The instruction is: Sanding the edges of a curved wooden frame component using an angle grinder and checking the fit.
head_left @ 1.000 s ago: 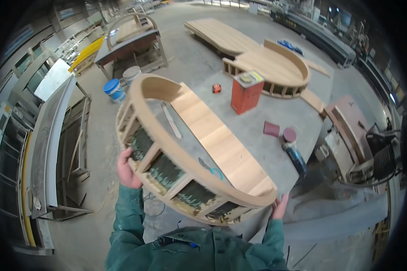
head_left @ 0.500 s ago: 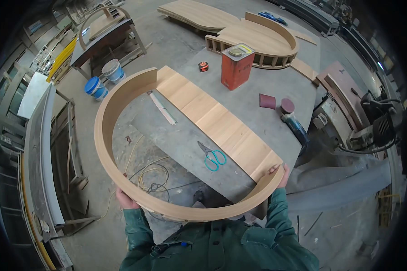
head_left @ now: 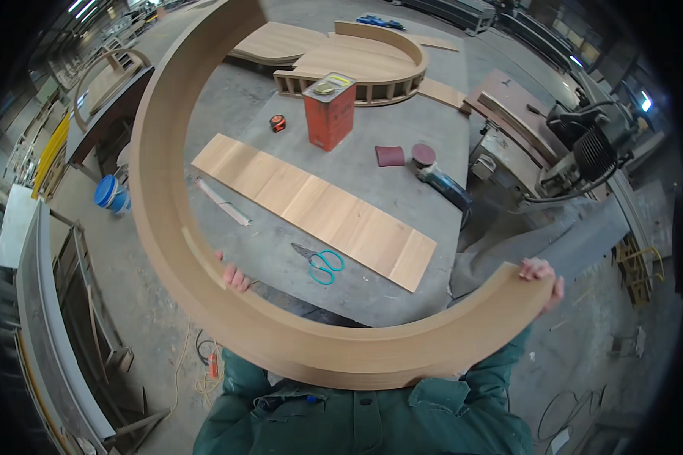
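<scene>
Both hands grip the curved wooden arch (head_left: 205, 288): left hand (head_left: 234, 274) clamped on its inner near-left edge, right hand (head_left: 542, 277) clasping its right end, above the bench (head_left: 281, 243).

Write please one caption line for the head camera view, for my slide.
Both hands, left hand and right hand, hold a large curved light-brown wooden piece above a grey workbench.

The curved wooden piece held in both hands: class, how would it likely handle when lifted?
The curved wooden piece probably stays stiff: it keeps its arc between the left hand and right hand. Likely awkward, since it spans wide. Its smooth face may slip.
</scene>
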`<state>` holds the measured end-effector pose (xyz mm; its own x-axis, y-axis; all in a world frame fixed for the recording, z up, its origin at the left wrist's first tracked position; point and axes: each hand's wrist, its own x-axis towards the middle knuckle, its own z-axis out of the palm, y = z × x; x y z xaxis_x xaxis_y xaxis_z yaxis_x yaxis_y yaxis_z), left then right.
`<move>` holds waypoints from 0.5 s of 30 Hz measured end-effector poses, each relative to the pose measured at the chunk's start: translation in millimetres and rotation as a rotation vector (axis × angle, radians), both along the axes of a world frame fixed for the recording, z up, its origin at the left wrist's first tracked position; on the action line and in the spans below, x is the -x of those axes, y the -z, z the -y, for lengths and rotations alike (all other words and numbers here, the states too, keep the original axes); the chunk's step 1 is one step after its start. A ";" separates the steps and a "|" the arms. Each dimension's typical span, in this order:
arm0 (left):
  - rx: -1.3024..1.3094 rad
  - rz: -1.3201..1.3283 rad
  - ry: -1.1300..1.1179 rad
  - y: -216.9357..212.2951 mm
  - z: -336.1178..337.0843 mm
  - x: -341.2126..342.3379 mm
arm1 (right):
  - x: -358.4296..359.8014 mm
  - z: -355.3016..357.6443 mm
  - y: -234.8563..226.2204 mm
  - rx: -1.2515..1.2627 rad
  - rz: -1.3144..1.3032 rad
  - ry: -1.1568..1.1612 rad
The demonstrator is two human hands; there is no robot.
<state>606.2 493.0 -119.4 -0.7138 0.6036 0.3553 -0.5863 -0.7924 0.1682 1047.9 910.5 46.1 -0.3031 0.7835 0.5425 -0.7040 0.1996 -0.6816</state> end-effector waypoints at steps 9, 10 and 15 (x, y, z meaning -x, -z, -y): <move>0.116 0.078 0.385 -48.8 -169.8 -44.1 | -194.6 84.0 -25.4 0.073 0.124 0.380; 0.167 0.111 0.426 -47.9 -182.7 -52.5 | -211.9 93.5 -20.3 0.072 0.126 0.391; 0.359 0.121 0.507 -9.0 -217.3 -66.0 | -209.4 128.2 -13.1 0.313 0.199 0.591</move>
<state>672.2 710.3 -110.4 -0.3301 0.9439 0.0029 -0.9056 -0.3176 0.2812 1257.4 782.3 59.2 0.1524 0.9580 0.2429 -0.3935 0.2843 -0.8743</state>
